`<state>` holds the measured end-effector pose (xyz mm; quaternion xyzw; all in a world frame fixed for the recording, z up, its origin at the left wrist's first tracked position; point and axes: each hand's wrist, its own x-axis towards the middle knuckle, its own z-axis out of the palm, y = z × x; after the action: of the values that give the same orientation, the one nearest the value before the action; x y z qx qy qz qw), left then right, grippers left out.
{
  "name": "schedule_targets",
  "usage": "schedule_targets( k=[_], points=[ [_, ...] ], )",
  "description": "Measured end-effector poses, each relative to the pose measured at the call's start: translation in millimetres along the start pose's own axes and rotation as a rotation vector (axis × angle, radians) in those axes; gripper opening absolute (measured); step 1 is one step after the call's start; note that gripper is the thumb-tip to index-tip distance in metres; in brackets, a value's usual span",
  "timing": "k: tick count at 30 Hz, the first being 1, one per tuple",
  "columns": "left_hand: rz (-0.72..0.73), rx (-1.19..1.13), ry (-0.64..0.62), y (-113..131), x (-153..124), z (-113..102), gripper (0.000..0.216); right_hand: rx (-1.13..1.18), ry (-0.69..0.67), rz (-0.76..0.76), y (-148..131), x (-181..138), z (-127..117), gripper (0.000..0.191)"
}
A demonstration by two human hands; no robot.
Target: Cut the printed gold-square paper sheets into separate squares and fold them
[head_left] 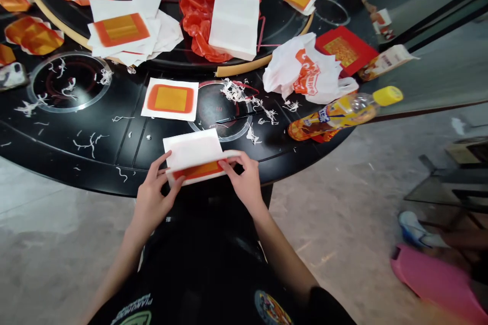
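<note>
Both hands are busy with one piece: a folded white paper [193,150], held right at the near edge of the black table [101,165]. Left hand [155,190] has the left end, thumb on the near side and fingers spread along the edge. Right hand [244,177] is pinching the other end, fingers bunched up tight, with a bit of white edge curling over by the knuckles. Plain white side faces up on the far part, and a strip of orange and red shows in the fold between the two thumbs.

Just beyond the left hand there's a flat printed sheet [170,99], white border around an orange patch, and past that a messy paper pile [121,30]. Straight out ahead of the right hand it's all paper shreds [233,90], then a thick white stack [234,25] against a crumpled red bag [197,12]. Off to the right of that hand sit a yellow-capped bottle [343,111] and a white plastic bag [290,73]. Can't tell if the bottle's upright or leaning.
</note>
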<state>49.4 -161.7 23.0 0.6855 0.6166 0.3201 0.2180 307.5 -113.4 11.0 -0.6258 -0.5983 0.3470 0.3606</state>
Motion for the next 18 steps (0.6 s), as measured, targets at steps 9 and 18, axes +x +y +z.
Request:
schedule_targets(
  k=[9,18],
  points=[
    [0.237,-0.039,0.034,-8.8,-3.3,1.1,0.012,0.247,-0.072,-0.005,0.9,-5.7,-2.1,0.056],
    [0.618,0.317,-0.071,54.4,34.1,-69.0,0.036,0.056,-0.102,-0.618,-69.9,6.0,-77.5,0.069]
  ],
)
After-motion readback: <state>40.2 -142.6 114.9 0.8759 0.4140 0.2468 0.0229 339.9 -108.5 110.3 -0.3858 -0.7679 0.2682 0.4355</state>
